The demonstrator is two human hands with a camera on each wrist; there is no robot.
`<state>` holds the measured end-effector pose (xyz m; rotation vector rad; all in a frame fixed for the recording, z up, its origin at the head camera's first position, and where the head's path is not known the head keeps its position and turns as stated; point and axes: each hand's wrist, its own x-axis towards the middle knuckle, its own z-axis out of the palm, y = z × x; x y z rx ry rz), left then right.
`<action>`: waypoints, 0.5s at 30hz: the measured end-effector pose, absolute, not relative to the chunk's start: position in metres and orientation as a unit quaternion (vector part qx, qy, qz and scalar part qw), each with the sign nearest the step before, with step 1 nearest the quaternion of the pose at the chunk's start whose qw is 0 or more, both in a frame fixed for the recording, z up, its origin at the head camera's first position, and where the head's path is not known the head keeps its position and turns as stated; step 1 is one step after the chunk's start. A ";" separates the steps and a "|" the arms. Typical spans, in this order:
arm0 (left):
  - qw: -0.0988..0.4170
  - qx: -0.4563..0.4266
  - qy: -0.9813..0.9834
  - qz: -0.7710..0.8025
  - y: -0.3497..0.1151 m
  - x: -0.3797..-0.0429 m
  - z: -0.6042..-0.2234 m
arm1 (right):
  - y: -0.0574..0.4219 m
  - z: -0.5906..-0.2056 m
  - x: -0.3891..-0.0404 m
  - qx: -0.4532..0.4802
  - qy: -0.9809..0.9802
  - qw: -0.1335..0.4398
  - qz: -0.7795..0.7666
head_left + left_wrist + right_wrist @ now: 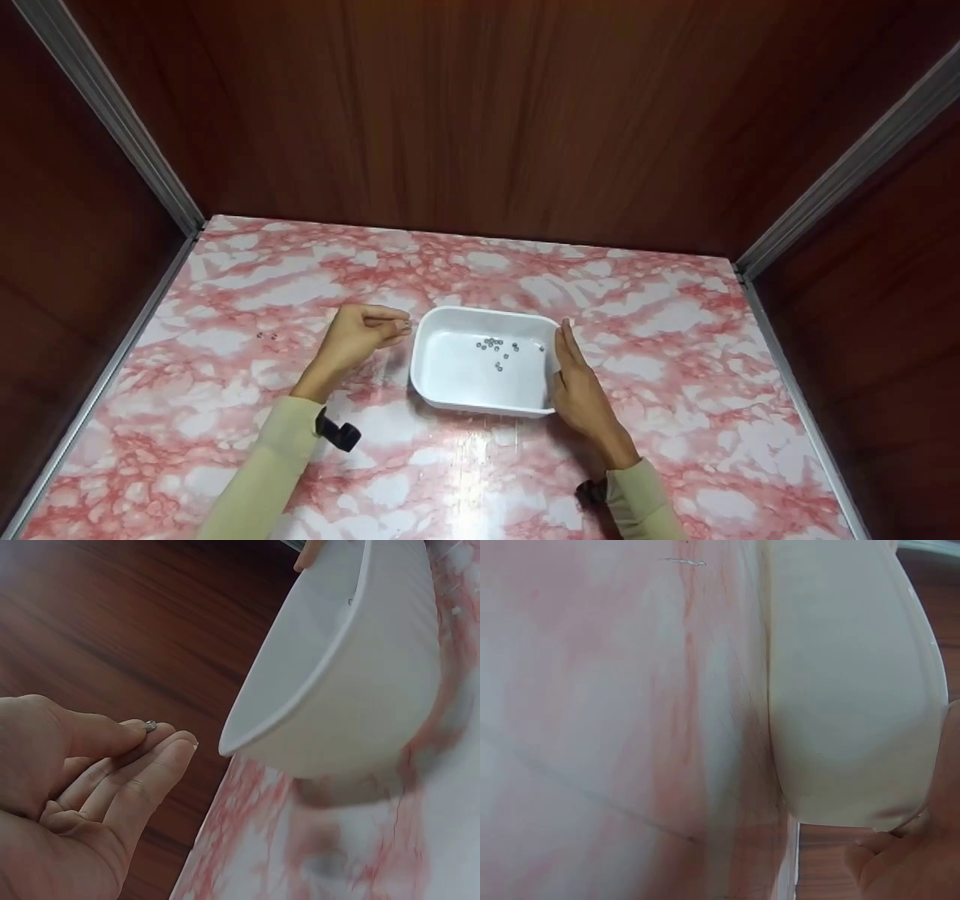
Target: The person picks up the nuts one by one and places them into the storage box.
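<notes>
Between thumb and fingertips, my left hand (364, 334) pinches a small silvery metal nut (151, 725). That hand is held just left of the white plastic tub (487, 409), apart from its rim. Several similar small nuts (491, 343) lie scattered on the tub's floor, mostly toward its middle and right. My right hand (581, 390) holds the tub's right end, fingers lying along the rim. In the right wrist view, the same hand (907, 862) shows at the tub's lower corner, largely cut off by the frame.
Two more small nuts (267, 335) lie on the red-and-white marbled table (660, 367), left of my left hand. Dark wood-grain panels (480, 120) with grey metal edging (855, 150) enclose the table at the back and both sides.
</notes>
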<state>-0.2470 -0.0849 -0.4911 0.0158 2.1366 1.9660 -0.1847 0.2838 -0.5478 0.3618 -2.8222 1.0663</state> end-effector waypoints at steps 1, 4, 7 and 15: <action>0.119 0.012 0.731 0.671 -0.082 -0.248 -0.490 | 0.284 -0.547 -0.185 0.118 -0.928 0.053 0.350; 0.119 0.024 0.728 0.675 -0.074 -0.251 -0.489 | 0.285 -0.548 -0.184 0.116 -0.929 0.060 0.347; 0.125 0.030 0.724 0.678 -0.066 -0.253 -0.489 | 0.285 -0.549 -0.184 0.118 -0.929 0.066 0.344; 0.153 0.045 0.715 0.681 -0.049 -0.257 -0.484 | 0.285 -0.550 -0.187 0.127 -0.933 0.085 0.327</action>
